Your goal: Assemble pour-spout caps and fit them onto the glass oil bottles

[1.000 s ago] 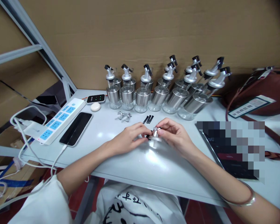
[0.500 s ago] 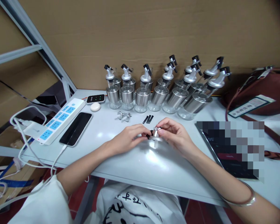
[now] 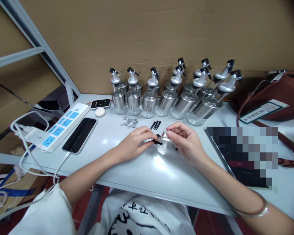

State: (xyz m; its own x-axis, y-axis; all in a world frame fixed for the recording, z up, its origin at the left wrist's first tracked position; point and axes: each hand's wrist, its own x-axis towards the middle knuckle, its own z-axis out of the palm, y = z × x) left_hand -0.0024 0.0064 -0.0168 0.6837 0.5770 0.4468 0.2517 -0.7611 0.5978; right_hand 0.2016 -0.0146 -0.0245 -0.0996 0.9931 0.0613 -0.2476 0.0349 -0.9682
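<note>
Over the middle of the white table [image 3: 147, 173] my right hand [image 3: 186, 140] pinches a silver pourer cap [image 3: 164, 138], lifted a little off the surface. My left hand [image 3: 137, 142] meets it from the left, fingertips closed on a small black piece [image 3: 157, 139] at the cap's side. Just behind the hands lie three loose black pieces [image 3: 155, 124] and a spare silver spout [image 3: 130, 121].
Several glass bottles with steel sleeves and pourer tops [image 3: 171, 94] line the cardboard wall. At left lie a blue-socket power strip [image 3: 61, 125], a charging phone [image 3: 79, 134], a small black device [image 3: 101, 103] and a white oval [image 3: 100, 112]. A brown bag [image 3: 276, 94] sits right.
The cap has been raised slightly and tipped, and both hands have shifted a little up and to the right around it. Everything else on the table is unmoved.
</note>
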